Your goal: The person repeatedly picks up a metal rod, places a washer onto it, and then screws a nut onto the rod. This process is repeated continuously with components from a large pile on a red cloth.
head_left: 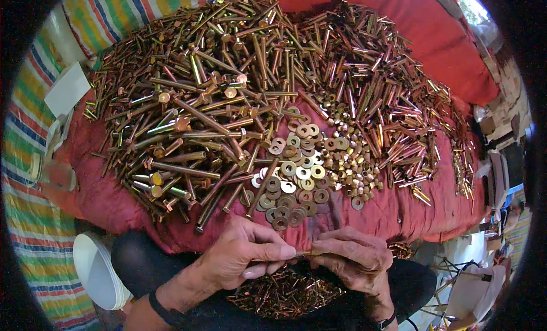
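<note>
Above the dark-clad lap [206,313], with left hand [245,254] and right hand [356,257] nearly closed on the slim brassy piece [306,253], pinch lightly, align straight, never force.

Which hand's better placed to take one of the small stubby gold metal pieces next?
Likely the right hand: it's nearer the gold metal pieces; the left hand sits farther left. Both seem to pinch a thin brass-coloured metal part, though.
</note>
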The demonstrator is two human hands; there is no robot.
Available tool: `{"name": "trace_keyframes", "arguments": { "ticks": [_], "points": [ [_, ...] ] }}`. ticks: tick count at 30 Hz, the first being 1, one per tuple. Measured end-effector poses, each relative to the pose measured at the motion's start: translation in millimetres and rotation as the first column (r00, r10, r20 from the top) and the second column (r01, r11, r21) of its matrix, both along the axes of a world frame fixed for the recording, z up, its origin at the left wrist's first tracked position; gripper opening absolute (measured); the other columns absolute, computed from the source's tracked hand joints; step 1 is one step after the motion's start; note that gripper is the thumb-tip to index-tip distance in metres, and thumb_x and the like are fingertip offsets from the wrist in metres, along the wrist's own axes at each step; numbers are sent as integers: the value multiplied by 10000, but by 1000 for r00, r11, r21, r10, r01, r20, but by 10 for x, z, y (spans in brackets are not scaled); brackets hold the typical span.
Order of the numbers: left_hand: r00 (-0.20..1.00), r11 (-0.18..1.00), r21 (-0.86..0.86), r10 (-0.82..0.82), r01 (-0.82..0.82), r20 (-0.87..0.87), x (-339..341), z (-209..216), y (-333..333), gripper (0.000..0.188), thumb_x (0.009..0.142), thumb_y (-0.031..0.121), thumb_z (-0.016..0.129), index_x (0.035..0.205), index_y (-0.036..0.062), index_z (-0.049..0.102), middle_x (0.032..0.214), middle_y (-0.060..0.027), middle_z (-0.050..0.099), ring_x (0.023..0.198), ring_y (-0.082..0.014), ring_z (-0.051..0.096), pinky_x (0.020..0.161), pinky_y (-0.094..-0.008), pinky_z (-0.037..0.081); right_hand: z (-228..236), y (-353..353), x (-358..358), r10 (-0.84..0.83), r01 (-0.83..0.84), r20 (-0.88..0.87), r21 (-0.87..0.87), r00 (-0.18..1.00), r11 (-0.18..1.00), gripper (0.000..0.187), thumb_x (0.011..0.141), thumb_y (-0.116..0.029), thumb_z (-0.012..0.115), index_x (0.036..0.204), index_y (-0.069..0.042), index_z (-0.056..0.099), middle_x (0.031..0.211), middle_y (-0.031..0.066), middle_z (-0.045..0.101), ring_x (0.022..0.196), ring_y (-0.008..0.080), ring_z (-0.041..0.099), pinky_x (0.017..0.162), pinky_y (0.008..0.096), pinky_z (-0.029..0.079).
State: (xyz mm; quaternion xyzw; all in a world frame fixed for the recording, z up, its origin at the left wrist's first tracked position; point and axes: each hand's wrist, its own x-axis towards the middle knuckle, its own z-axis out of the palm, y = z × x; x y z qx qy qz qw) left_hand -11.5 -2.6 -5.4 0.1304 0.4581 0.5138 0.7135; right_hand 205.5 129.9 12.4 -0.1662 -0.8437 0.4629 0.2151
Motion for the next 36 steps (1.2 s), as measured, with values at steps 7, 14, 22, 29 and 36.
{"name": "trace_keyframes", "arguments": {
  "ticks": [7,14,22,29,36],
  "points": [
    [564,846,482,290,226,-773,102,19,-6,126,875,117,831,932,8,805,783,-74,771,647,-123,711,573,-288,539,56,-49,51,-59,102,148,-300,987,948,160,982,-128,732,1066,9,734,902,112,721,791,252,733,691,344,573],
    [619,898,421,260,128,-741,105,18,5,146,848,118,857,940,9,823,824,-89,790,737,-137,747,669,-266,558,62,-39,45,-186,262,221,-390,957,883,216,974,-156,758,1108,11,732,879,97,725,793,195,729,714,330,564],
    [782,968,232,74,93,-619,78,72,8,136,896,120,817,957,-2,823,805,-54,777,734,-86,698,680,-251,539,23,-63,-5,-132,146,84,-196,988,970,224,923,-102,800,1117,-7,741,864,89,749,753,179,732,677,326,566],
    [805,969,228,63,91,-590,104,81,30,138,901,121,816,961,-3,823,775,-42,761,702,-82,679,645,-246,521,104,-70,-11,-193,233,220,-176,956,956,176,912,-99,803,1055,-18,741,863,76,737,739,207,719,667,331,556],
    [844,966,248,69,77,-532,91,94,38,147,898,126,815,955,-10,822,750,-27,745,666,-68,653,602,-231,490,85,-10,32,-64,91,216,-118,974,989,331,842,-136,862,1126,-16,742,948,104,749,840,235,741,772,340,579]
  ]
}}
